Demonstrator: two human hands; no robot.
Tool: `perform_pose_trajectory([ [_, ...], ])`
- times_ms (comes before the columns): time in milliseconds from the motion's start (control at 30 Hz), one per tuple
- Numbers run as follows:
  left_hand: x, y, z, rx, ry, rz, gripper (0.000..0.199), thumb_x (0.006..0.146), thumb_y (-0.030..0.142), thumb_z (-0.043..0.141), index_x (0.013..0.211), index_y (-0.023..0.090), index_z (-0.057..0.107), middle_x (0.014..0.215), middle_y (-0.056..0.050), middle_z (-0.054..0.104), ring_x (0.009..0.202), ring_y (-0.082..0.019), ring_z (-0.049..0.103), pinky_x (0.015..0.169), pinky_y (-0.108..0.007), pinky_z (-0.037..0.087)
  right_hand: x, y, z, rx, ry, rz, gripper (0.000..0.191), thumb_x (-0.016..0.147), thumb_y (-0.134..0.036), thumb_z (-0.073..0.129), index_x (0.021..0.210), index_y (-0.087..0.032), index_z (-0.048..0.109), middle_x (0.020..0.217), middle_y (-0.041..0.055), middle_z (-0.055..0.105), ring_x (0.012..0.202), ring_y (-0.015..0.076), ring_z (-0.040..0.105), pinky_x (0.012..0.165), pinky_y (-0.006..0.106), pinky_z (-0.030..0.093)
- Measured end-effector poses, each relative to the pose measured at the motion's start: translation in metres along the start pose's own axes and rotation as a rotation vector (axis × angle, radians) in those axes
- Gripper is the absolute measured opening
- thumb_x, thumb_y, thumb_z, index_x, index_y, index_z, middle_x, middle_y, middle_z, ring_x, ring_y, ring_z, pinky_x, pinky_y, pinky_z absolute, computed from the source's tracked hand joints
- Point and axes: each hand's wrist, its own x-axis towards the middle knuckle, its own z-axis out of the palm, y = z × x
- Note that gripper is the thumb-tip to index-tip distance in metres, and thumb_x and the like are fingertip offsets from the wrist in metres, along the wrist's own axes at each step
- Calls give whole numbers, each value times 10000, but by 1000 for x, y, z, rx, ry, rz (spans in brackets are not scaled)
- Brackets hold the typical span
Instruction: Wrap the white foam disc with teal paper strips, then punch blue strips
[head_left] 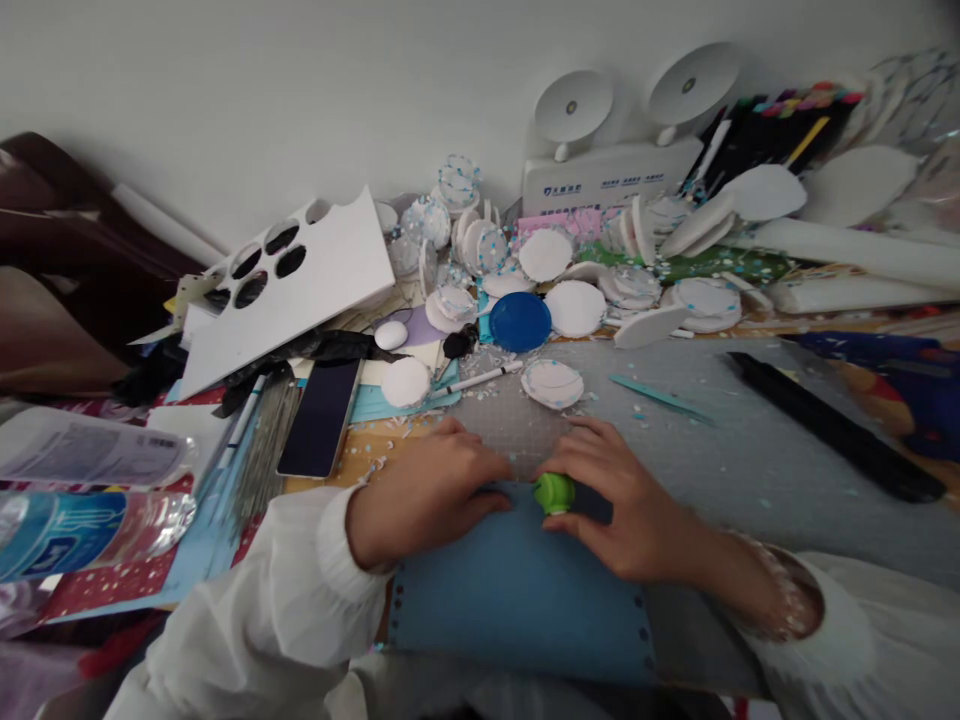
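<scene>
A blue sheet [517,590] lies at the near edge of the table, with dark punched shapes along its left and right edges. My left hand [431,490] pinches its far edge between thumb and fingers. On the same edge, a little to the right, my right hand [622,500] is closed around a small bright-green craft punch [553,492]. Just beyond my hands lies a white round disc [553,384] with bluish specks around it. A dark blue disc [520,321] rests farther back among several white ones.
A phone [320,417], a bundle of thin wires [266,440] and a water bottle [97,530] lie on the left. A white board with round holes [300,300] leans behind. Teal tweezers [660,398], a black cutter [832,425] and a blue glue gun [885,370] lie right.
</scene>
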Motion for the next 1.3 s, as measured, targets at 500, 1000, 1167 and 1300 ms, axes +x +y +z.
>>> perform_pose_trajectory([
  [500, 20, 18, 17, 97, 126, 125, 437, 844, 553, 574, 862, 121, 638, 803, -81, 675, 759, -235, 601, 773, -402, 365, -2, -4, 6, -39, 72, -52, 187, 703, -96, 596, 864, -176, 546, 747, 24, 564, 771, 198, 574, 1087, 563, 313],
  [1000, 9, 9, 8, 161, -85, -46, 190, 864, 347, 664, 808, 165, 660, 757, -46, 710, 757, -223, 677, 725, -335, 442, -2, 3, 4, 2, 28, 72, 258, 781, -313, 699, 984, -175, 618, 920, 91, 677, 951, 277, 629, 999, 567, 385],
  [1167, 5, 5, 7, 154, -112, -40, 190, 863, 335, 665, 780, 164, 649, 753, -44, 706, 757, -224, 670, 742, -350, 451, 1, 8, -3, 140, 112, 273, 341, 811, -460, 650, 1014, -186, 635, 976, 102, 688, 934, 268, 636, 859, 441, 499],
  [1300, -2, 5, 6, 135, -119, -7, 182, 843, 312, 691, 750, 166, 635, 740, -38, 698, 758, -220, 661, 738, -347, 439, 6, 11, -8, 360, 55, 411, 379, 922, -508, 463, 1072, -204, 631, 1070, 91, 691, 1037, 249, 628, 903, 403, 492],
])
